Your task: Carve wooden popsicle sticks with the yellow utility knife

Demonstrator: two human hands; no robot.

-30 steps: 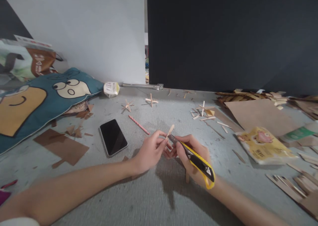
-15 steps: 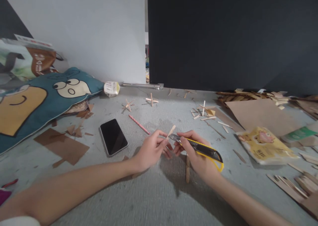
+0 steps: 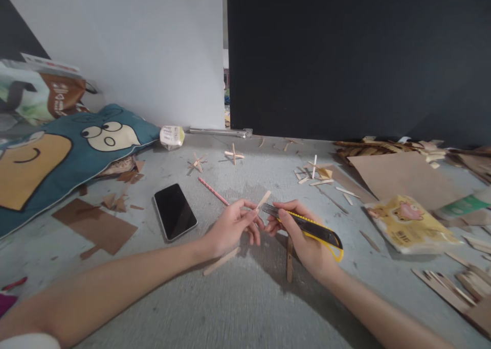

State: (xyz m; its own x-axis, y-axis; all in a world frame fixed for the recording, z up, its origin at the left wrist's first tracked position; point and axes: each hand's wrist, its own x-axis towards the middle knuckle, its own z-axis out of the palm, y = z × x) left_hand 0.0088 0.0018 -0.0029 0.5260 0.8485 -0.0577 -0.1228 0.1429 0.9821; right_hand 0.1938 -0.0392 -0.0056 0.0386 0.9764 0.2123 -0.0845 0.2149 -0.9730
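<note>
Pinched between the fingers of my left hand (image 3: pixel 233 225) is a wooden craft stick (image 3: pixel 264 200), its free end pointing up and away. My right hand (image 3: pixel 301 231) is closed around a yellow and black utility knife (image 3: pixel 316 230). The knife's blade reaches left to the stick; whether it touches the wood I cannot tell. A second wooden stick (image 3: pixel 221 262) lies on the table beside my left wrist. Another stick (image 3: pixel 289 264) lies just left of my right wrist.
A black phone (image 3: pixel 175 212) and a pink patterned pencil (image 3: pixel 213 190) lie left of my hands. Small stick crosses (image 3: pixel 234 155) stand farther back. Brown cardboard (image 3: pixel 94 226) and a teal cushion (image 3: pixel 126 149) are at left. A yellow packet (image 3: pixel 408 224) and loose sticks lie at right.
My left hand has shifted slightly and turned the craft stick, so its broad side shows more. The stick beside my left wrist is now more visible. The knife has moved a little left.
</note>
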